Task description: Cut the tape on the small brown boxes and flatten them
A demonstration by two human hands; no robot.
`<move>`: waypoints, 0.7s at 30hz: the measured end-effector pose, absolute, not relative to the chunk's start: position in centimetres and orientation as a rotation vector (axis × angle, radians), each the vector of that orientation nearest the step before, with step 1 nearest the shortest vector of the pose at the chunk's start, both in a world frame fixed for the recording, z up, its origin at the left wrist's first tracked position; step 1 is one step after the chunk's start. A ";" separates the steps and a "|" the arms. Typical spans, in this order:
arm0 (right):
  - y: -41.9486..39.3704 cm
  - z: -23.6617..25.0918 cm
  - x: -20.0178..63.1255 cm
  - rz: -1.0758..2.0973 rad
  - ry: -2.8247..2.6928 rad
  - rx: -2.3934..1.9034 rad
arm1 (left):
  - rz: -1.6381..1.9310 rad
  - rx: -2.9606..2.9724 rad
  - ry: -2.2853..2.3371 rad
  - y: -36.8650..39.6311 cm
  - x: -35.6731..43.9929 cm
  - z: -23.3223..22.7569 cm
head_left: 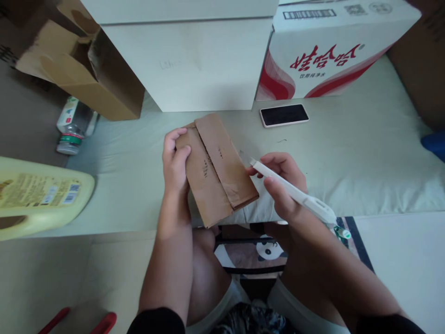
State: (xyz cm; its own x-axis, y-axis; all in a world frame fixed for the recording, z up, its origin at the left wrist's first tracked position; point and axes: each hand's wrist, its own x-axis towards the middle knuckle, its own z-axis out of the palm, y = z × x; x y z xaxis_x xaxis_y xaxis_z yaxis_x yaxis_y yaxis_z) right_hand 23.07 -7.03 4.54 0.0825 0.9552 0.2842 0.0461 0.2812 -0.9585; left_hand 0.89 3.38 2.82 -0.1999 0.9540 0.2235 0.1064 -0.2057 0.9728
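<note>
A flat brown cardboard box [222, 162] is tilted above the near edge of the pale green surface, with a dark seam running along its face. My left hand [175, 160] grips its left edge, thumb on the front and other fingers partly hidden. In my right hand [285, 183] is a white utility knife [295, 191], held between thumb and fingers. Its blade [246, 157] is out and points up-left, close to the box's right edge. Whether the blade touches the cardboard, I cannot tell.
Behind stand a white box [201, 65] and a red-and-white carton [323, 60], with a phone [284, 115] lying before the carton. To the left are an open cardboard box [104, 79], a plastic bottle [73, 127] and a yellow jug [69, 199]. A blue object [434, 144] sits far right.
</note>
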 end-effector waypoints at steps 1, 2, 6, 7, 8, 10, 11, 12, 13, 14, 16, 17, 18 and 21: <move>-7.4 5.1 23.1 0.877 -1.367 -1.080 | 1.499 1.324 1.318 3.4 1.0 2.7; -7.6 5.7 23.1 0.834 -1.451 -1.094 | 1.508 1.317 1.315 3.3 1.1 2.5; -7.7 7.2 22.7 0.562 -1.749 -1.044 | 1.544 1.300 1.266 3.3 1.5 1.7; -7.6 7.4 22.5 0.490 -1.789 -1.042 | 1.554 1.297 1.250 3.3 1.6 1.5; -7.5 7.4 22.4 0.429 -1.811 -1.055 | 1.562 1.294 1.236 3.3 1.7 1.3; -7.3 7.3 22.2 0.354 -1.826 -1.097 | 1.571 1.278 1.217 3.3 1.8 1.1; -7.3 7.2 22.2 0.344 -1.830 -1.110 | 1.574 1.272 1.212 3.3 1.9 1.1; -7.3 7.1 22.2 0.344 -1.832 -1.108 | 1.579 1.270 1.209 3.3 1.9 1.1; -7.3 7.1 22.1 0.350 -1.831 -1.095 | 1.586 1.268 1.208 3.3 1.9 1.1; -7.2 7.0 22.1 0.360 -1.827 -1.078 | 1.592 1.265 1.208 3.3 2.0 1.1; -7.2 7.0 22.1 0.383 -1.816 -1.049 | 1.597 1.262 1.206 3.3 2.0 1.2; -7.1 7.1 22.1 0.394 -1.819 -1.042 | 1.598 1.262 1.201 3.3 2.0 1.2; -7.1 7.1 22.1 0.397 -1.826 -1.047 | 1.599 1.266 1.196 3.4 2.0 1.1; -7.4 7.3 22.2 0.347 -1.812 -1.102 | 1.603 1.297 1.181 3.4 1.9 1.0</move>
